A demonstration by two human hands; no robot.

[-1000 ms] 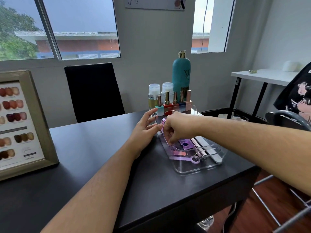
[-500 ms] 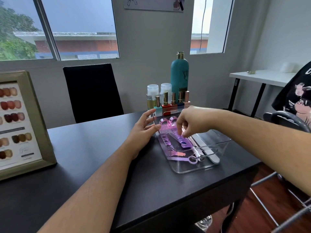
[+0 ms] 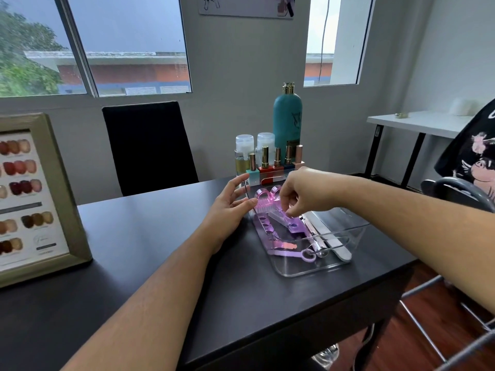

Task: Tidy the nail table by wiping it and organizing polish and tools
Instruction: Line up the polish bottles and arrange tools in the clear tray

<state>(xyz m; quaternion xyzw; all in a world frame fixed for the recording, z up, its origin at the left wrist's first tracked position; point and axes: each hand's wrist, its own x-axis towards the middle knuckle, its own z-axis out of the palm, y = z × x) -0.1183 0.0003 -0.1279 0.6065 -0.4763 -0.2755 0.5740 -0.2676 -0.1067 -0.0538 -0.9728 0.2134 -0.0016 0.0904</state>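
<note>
A clear plastic tray (image 3: pixel 334 266) sits at the right end of the black table (image 3: pixel 150 236). It holds two pink nail brushes (image 3: pixel 263 200), purple tools (image 3: pixel 294 227), metal tools (image 3: pixel 317 243) and a nail file (image 3: pixel 344 251). My left hand (image 3: pixel 230 210) rests with straight fingers against the tray's left wall. My right hand (image 3: pixel 302 195) reaches in from above, and its curled fingertips pinch one purple tool behind the brushes. Several nail polish bottles (image 3: pixel 276 163) stand in a row just behind the tray.
A tall teal bottle (image 3: pixel 288 116) and two pump bottles (image 3: pixel 243 153) stand behind the polishes. A framed nail colour chart (image 3: pixel 53 183) stands at the table's left. A black chair (image 3: pixel 150 145) faces me across the table; a white desk (image 3: pixel 417 124) is at far right.
My right hand set the pink brushes down at the tray's far left corner and moved its fingertips onto the purple tool. My left hand has stayed against the tray wall.
</note>
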